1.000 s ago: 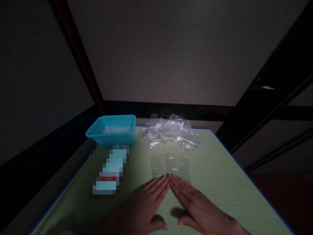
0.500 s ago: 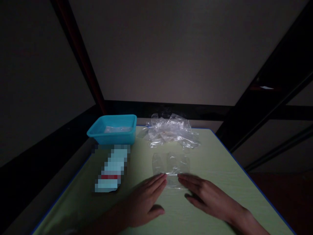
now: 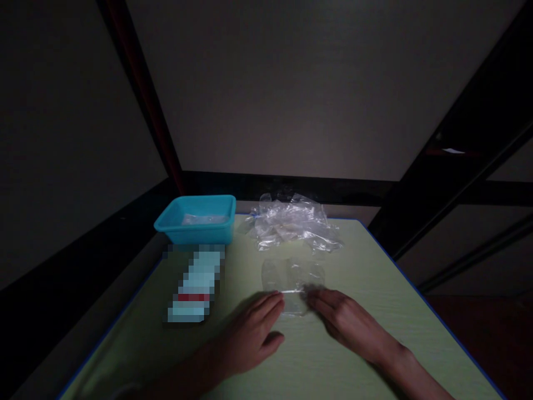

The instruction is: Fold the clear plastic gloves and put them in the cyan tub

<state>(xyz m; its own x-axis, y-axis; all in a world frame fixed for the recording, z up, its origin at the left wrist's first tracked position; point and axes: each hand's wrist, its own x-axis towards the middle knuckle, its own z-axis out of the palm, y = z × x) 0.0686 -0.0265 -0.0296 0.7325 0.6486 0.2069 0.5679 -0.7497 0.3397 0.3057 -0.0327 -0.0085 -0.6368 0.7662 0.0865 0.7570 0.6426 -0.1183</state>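
Observation:
A clear plastic glove (image 3: 291, 278) lies flat on the pale green table (image 3: 375, 311), fingers pointing away from me. My left hand (image 3: 254, 333) rests flat on the table with its fingertips at the glove's near left edge, fingers stretched out. My right hand (image 3: 345, 322) lies on the near right part of the glove, fingers extended and slightly blurred.
A heap of crumpled clear plastic gloves (image 3: 293, 225) sits at the table's far edge. A teal tub (image 3: 195, 219) with clear plastic inside stands at the far left. A pixelated packet (image 3: 195, 283) lies in front of it. Dark bed-frame bars surround the table.
My hands, first touching fingertip to fingertip on the glove's cuff, have slid apart sideways, left staying near the left edge and right moving right. The glove's cuff now shows between them.

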